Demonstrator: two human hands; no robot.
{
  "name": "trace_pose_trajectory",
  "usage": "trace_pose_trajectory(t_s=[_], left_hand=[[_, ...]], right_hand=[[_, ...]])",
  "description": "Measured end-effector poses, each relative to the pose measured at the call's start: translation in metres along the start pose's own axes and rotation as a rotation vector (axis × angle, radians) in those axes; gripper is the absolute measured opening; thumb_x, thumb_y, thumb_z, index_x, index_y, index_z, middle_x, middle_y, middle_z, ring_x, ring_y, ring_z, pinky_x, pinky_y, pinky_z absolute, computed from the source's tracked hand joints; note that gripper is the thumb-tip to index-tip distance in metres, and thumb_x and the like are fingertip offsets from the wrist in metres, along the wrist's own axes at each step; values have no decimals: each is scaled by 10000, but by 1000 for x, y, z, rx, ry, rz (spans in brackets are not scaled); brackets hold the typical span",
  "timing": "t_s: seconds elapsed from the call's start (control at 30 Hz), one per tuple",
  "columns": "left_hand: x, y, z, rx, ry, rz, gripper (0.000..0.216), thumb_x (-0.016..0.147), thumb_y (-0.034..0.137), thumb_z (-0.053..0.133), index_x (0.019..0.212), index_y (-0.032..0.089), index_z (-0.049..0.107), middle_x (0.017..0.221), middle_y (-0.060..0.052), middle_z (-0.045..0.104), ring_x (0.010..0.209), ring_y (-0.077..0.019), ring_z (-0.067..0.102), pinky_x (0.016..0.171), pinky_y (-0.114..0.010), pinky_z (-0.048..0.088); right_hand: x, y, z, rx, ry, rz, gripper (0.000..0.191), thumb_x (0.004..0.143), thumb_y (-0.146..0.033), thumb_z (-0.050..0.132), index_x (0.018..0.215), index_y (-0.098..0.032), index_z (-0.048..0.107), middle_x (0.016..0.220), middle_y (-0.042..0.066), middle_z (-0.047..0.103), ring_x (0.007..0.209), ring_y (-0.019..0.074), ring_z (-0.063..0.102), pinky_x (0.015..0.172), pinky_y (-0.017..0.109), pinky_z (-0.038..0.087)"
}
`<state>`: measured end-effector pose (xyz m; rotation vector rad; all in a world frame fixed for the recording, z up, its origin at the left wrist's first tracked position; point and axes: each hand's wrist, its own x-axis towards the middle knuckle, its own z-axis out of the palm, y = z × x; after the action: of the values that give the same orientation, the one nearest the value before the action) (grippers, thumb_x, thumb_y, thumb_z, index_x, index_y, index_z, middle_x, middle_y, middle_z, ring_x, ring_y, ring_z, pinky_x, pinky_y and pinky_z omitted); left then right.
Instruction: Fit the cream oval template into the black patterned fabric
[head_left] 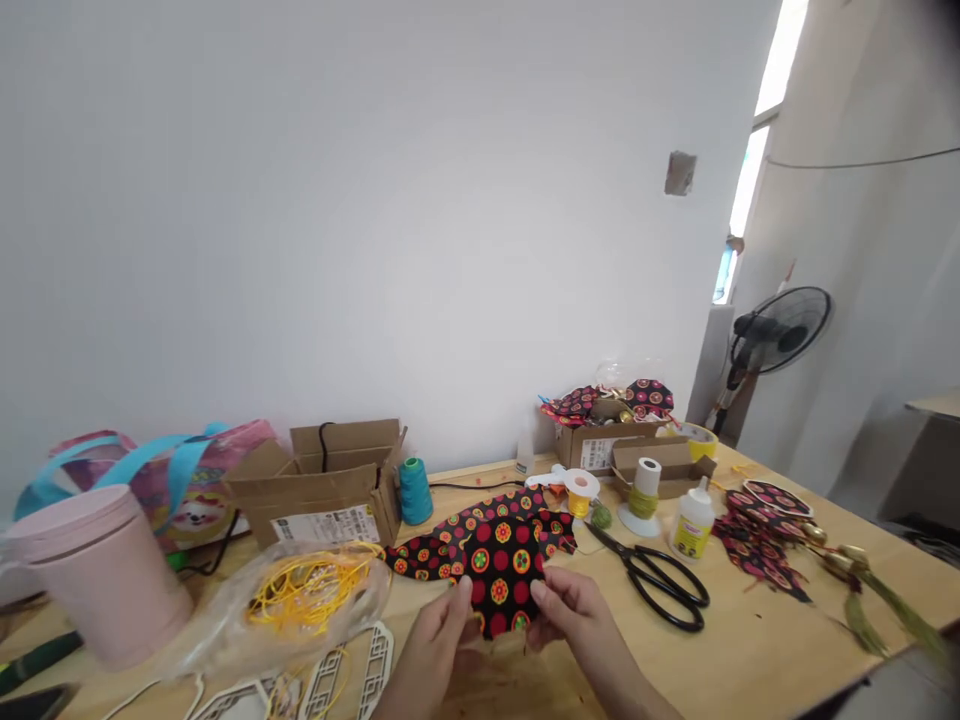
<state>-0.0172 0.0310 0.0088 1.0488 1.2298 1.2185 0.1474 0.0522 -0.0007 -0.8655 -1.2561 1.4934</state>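
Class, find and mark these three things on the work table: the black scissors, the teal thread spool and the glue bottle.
black scissors (660,580), head view, on the handle loops.
teal thread spool (414,491), head view, on the wound thread.
glue bottle (694,523), head view, on its yellow label.

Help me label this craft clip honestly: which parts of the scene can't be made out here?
Head view only:
- Lower edge of the black floral-print fabric piece: covered by the left hand and right hand.
- Print on the white glue bottle: too small.
- White lattice cutouts: cut off by the bottom edge and partly under the clear plastic bag of yellow cord.
- Inside of the open brown cardboard box: hidden by its flaps.
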Motion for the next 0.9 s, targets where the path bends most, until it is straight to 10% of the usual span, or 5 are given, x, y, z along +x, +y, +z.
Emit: trace_pose_trajectory(t_s=[0.17, 0.5, 0.9], left_hand=[[48, 16, 13, 35, 116, 245, 492, 481, 318, 767, 917, 145, 619, 936, -88, 683, 878, -252, 605, 800, -336, 454], [74, 1, 34, -85, 369, 328, 385, 604, 537, 613, 591, 153, 633, 598, -26, 666, 764, -268, 590, 754, -330, 429], [84, -23, 57, -693, 235, 126, 337, 852, 396, 397, 1088, 191, 520, 1172, -102, 537, 1015, -212, 534, 849, -398, 418]], right_hand=[[46, 0, -8, -80, -63, -142, 417, 616, -559, 626, 597, -155, 523, 455, -25, 537, 408, 113, 518, 444, 226, 413], [65, 32, -23, -388, -4, -465, 386, 809, -507, 419, 636, -170, 493, 494, -35, 461, 403, 125, 506, 383, 213, 403], [73, 35, -41, -990, 143, -1220, 184, 808, -189, 455, 881, -177, 623, 590, 55, 617, 522, 177, 556, 470, 233, 434]])
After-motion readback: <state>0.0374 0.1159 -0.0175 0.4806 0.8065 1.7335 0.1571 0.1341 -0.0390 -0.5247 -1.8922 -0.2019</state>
